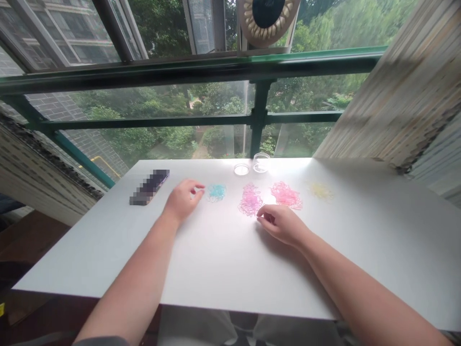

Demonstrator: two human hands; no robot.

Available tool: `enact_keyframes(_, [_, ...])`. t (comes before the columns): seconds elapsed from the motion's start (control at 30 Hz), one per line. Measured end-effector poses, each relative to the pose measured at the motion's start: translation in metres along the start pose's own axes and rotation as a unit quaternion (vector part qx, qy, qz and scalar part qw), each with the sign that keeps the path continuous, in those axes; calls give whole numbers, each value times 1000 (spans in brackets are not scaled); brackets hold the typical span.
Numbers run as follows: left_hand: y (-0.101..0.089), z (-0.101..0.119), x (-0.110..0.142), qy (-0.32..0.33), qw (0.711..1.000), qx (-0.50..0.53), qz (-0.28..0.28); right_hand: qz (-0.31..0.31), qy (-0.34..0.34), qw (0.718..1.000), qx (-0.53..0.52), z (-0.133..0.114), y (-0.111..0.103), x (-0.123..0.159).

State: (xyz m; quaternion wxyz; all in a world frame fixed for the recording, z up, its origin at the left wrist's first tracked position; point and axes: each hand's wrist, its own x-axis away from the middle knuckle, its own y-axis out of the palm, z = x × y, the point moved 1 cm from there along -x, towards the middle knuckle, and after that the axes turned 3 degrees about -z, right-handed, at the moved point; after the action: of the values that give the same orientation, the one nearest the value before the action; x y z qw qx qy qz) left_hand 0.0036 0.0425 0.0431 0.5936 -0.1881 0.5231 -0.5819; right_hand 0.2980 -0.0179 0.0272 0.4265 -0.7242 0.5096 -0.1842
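Observation:
Four loose piles of small, thin rubber bands lie in a row on the white table: a blue pile (217, 192), a purple pile (251, 200), a pink pile (286, 195) and a yellow pile (321, 190). My left hand (184, 198) is just left of the blue pile, thumb and fingers apart with nothing visible between them. At the near edge of the purple pile, my right hand (283, 223) has its thumb and finger tips drawn together. Whether a band is between those tips is too small to tell.
A clear round container (261, 162) and a round clear lid-like piece (241, 169) stand at the table's far edge. A phone (158, 182), partly pixelated, lies at the left. Beyond the white table (216, 269) are a green railing (154, 77) and windows, with a curtain (389, 96) at right.

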Motion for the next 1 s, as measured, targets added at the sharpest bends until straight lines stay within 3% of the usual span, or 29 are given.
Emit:
enact_keyframes(0.1, [24, 42, 7, 114, 990, 17, -87, 11, 0, 1000, -7, -1, 0, -1])
enact_keyframes(0.17, [38, 62, 10, 169, 979, 4, -115, 20, -4, 1000, -11, -2, -1, -1])
enact_keyframes(0.33, [51, 74, 11, 212, 967, -43, -135, 37, -7, 999, -16, -2, -2, 0])
enact_keyframes(0.57, [48, 67, 10, 212, 967, -25, -137, 39, -14, 999, -16, -2, -3, 0])
enact_keyframes(0.83, [44, 63, 11, 111, 981, -12, -161, 37, -2, 999, -16, -3, -4, 0])
enact_keyframes(1.0, [46, 64, 11, 107, 984, 2, -141, 34, -4, 999, -17, -2, -3, 0])
